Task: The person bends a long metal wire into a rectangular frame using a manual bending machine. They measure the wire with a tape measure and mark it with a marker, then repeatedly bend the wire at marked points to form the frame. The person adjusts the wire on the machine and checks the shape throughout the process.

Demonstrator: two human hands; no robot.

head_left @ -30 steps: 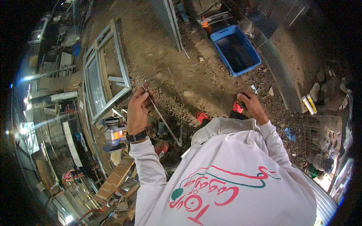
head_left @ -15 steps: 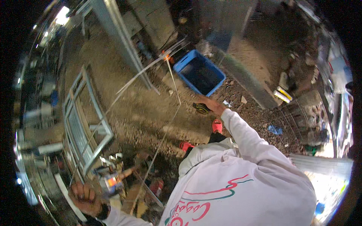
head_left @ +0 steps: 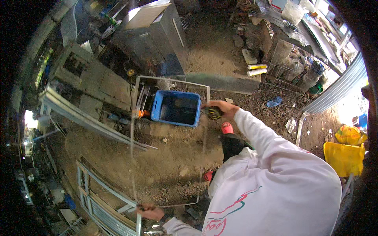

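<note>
A person in a white long-sleeved top (head_left: 275,188) with red and green lettering fills the lower right, seen from above. Their left hand (head_left: 149,211), low in the picture, is closed around one corner of a thin rectangular metal frame (head_left: 131,141), which stands over bare dirt ground (head_left: 173,157). Just beside that hand, a window frame of pale metal bars (head_left: 102,204) lies flat on the dirt. The right arm stretches forward, and the right hand (head_left: 220,108) is closed around the frame's far side, close to a dark, yellow-marked object that is too small to identify. Just beyond the right hand sits a blue plastic crate (head_left: 177,108). Long metal rails (head_left: 86,118) lie to the left. Farther off stands a grey metal cabinet (head_left: 157,35). A yellow bag (head_left: 345,157) sits at right.
</note>
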